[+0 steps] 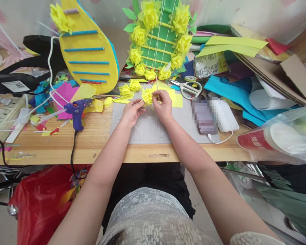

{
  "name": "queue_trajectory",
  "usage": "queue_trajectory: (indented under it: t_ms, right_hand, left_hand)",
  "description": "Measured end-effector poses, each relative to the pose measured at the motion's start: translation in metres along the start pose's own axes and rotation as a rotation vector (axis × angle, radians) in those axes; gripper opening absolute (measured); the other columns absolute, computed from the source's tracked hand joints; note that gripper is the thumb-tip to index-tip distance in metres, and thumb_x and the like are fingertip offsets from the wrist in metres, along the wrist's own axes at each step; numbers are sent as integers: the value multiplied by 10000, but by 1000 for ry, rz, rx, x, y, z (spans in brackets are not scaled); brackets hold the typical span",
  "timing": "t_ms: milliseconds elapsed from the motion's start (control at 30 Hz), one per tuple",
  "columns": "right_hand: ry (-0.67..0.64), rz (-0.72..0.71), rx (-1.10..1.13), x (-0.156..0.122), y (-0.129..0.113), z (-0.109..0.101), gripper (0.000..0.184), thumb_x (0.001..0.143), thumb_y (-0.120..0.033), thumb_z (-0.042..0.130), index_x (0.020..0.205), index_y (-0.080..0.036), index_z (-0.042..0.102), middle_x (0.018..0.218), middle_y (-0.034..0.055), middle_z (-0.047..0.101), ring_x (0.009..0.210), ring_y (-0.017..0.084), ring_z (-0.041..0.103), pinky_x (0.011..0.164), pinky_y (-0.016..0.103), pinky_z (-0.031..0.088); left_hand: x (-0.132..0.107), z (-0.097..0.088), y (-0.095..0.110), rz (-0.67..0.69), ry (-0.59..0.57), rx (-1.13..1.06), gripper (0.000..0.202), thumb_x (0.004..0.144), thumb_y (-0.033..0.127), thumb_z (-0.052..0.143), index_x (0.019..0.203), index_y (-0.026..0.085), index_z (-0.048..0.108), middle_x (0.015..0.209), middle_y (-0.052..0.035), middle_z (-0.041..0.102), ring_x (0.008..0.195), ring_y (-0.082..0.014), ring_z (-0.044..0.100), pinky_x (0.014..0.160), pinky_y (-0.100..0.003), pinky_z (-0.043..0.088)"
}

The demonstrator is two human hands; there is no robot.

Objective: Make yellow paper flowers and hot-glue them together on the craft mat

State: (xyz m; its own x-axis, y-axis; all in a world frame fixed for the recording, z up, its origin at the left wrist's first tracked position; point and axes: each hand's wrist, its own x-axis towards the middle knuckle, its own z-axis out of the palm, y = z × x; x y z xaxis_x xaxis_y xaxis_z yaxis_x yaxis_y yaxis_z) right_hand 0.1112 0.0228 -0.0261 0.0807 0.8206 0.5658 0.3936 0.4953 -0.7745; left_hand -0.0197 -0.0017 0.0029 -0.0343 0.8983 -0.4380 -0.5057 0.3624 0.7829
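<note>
A cluttered wooden bench [102, 149] stands against a pale wall [216, 12], a gray cutting mat [145, 131] near the middle of its front edge. Toward the mat's back edge, the left hand [132, 111] grips a yellow flower [147, 96]; beside it, the right hand [163, 106] pinches a thin stick [157, 82].

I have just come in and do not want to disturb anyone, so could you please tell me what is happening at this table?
A person's left hand holds a yellow flower above the cutting mat, while the right hand pinches a thin stick against it. Loose yellow blooms lie just beyond the left hand. Behind stands a green board edged with similar flowers. The glue gun is at the left.
</note>
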Motion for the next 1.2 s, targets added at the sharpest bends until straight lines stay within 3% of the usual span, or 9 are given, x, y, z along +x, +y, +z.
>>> queue_trajectory:
  t_ms: [233, 467, 833, 1033, 1200]
  right_hand:
    - [28, 70, 30, 1, 6, 2, 110, 760, -121, 481, 794, -207, 540, 751, -20, 526, 657, 86, 478, 658, 262, 424]
    - [11, 121, 87, 1, 10, 4, 82, 750, -145, 498, 781, -206, 542, 779, -22, 557, 678, 86, 494, 668, 259, 427]
    - [7, 170, 99, 0, 11, 5, 66, 760, -155, 496, 786, -210, 524, 794, -13, 560, 689, 99, 500, 698, 278, 445]
    - [6, 149, 105, 1, 13, 4, 75, 763, -163, 488, 791, -207, 542, 791, -12, 569, 686, 99, 501, 713, 278, 446]
    - [-9, 189, 143, 3, 16, 2, 48, 788, -206, 500, 804, -200, 545, 783, -10, 567, 670, 95, 491, 675, 267, 444]
  left_hand:
    - [-3, -1, 2, 44, -32, -8, 121, 782, 110, 619, 895, 153, 609, 648, 45, 647, 538, -45, 591, 550, -173, 491]
    - [0, -3, -1, 172, -14, -7, 274, 658, 17, 677, 877, 158, 591, 660, 44, 657, 619, -54, 622, 668, -182, 515]
    - [-5, 1, 1, 132, 12, 42, 341, 641, 2, 645, 925, 186, 602, 690, 48, 645, 651, -65, 621, 760, -213, 502]
    - [-4, -2, 1, 32, -71, 23, 124, 746, 142, 636, 832, 160, 548, 732, -3, 673, 683, -104, 649, 791, -297, 538]
    - [-2, -2, -3, 55, -46, 58, 211, 715, 46, 641, 870, 150, 541, 679, 21, 669, 585, -77, 619, 749, -286, 545]
